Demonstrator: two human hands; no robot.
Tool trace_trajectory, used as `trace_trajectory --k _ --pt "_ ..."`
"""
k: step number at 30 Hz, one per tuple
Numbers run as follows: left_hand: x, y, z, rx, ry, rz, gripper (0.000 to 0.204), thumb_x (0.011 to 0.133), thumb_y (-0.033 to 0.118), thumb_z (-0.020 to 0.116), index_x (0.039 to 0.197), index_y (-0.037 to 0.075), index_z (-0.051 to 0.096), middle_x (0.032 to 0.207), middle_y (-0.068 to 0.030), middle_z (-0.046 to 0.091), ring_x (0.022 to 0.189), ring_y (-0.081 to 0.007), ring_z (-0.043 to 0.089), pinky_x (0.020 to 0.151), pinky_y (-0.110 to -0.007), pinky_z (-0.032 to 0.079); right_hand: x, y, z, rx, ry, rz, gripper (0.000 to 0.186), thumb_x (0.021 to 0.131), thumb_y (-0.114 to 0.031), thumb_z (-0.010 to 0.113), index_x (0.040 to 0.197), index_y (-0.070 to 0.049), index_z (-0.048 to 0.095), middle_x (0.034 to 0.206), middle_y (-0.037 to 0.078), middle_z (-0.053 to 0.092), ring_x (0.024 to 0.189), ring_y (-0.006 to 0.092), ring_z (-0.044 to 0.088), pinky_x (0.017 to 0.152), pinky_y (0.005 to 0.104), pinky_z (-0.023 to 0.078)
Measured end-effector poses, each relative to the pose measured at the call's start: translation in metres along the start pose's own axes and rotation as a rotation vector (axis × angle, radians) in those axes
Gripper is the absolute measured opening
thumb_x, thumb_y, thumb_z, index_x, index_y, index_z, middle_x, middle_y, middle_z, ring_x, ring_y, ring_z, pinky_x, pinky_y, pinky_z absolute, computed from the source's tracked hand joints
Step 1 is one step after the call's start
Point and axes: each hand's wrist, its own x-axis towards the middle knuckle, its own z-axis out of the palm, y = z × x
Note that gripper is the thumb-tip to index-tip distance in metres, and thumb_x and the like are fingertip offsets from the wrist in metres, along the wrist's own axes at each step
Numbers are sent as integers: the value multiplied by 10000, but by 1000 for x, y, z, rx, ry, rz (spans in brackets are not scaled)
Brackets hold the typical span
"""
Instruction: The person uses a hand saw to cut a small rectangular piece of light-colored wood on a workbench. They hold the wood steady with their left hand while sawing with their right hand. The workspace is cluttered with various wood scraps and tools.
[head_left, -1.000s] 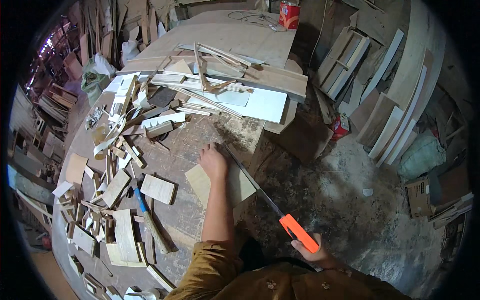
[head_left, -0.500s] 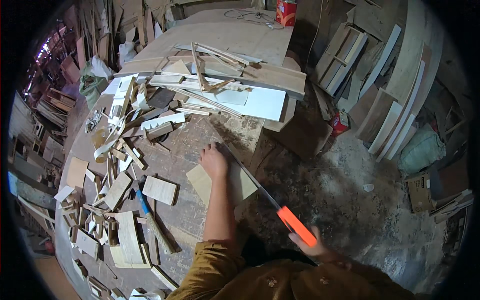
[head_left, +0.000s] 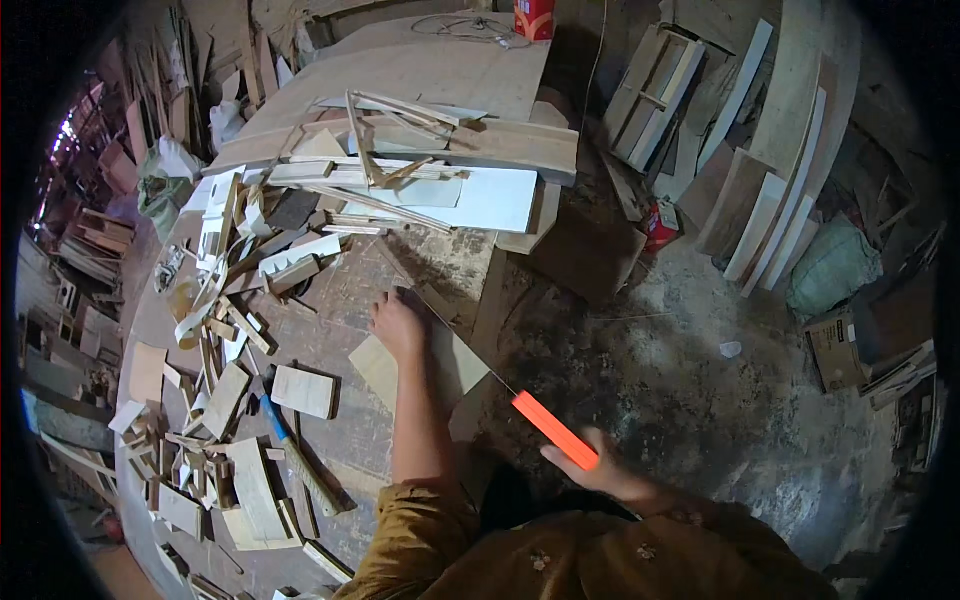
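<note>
The right grip (head_left: 600, 465) is wrapped around the orange handle (head_left: 556, 430) of a handsaw, whose thin blade (head_left: 458, 335) slants up and left along the right side of a pale wooden board (head_left: 458, 365). The left grip (head_left: 401, 328) rests over the board's far part, apparently bearing down to steady it; whether its fingers clasp an edge, I cannot tell. The board lies on the counter (head_left: 345, 415) with its right corner at the edge, which probably leaves the saw room beyond the top. Offcuts (head_left: 303, 390) and a hammer (head_left: 298, 450) with a blue-and-wood handle lie left of the forearm, seemingly out of the blade's way.

For markings, a red container (head_left: 534, 20) at the counter's far end bears pale print, and a cardboard carton (head_left: 838, 352) at right has dark lettering, both too small to read reliably. The orange handle shows no legible label.
</note>
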Motion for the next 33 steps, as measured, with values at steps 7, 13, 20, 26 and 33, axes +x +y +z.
trace_trajectory --k 7,13,20,26,33 --pt "5 -17 19 -33 26 8 230 846 148 491 1001 90 651 1073 -90 609 1057 -292 535 877 -438 421 -24 7 -16 -16 -63 -38 255 871 -230 671 995 -9 640 666 97 594 630 120 563 576 315 454" --pt "6 -3 13 -70 42 20 204 820 149 533 971 89 656 1053 -100 609 1050 -298 539 867 -439 421 55 1 15 -5 29 -196 264 860 -232 676 824 17 595 606 126 574 522 209 549 525 346 442" --pt "-1 -6 6 -50 80 14 243 837 112 481 988 50 661 1046 -143 628 1036 -351 551 868 -437 439 -47 5 -8 34 4 0 269 848 -231 690 984 -4 644 724 131 622 652 190 616 608 344 474" --pt "4 -10 17 -26 110 -12 225 825 111 508 996 81 652 1066 -110 612 1058 -317 535 860 -458 423 15 16 0 -77 71 -311 246 837 -241 700 868 -9 626 628 135 568 532 171 519 533 355 441" --pt "5 -15 5 -43 22 -26 264 711 168 717 964 104 679 1072 -76 617 1047 -301 542 874 -432 435 49 14 -20 281 22 87 299 871 -258 672 688 -68 531 575 -13 473 541 113 476 534 298 409"
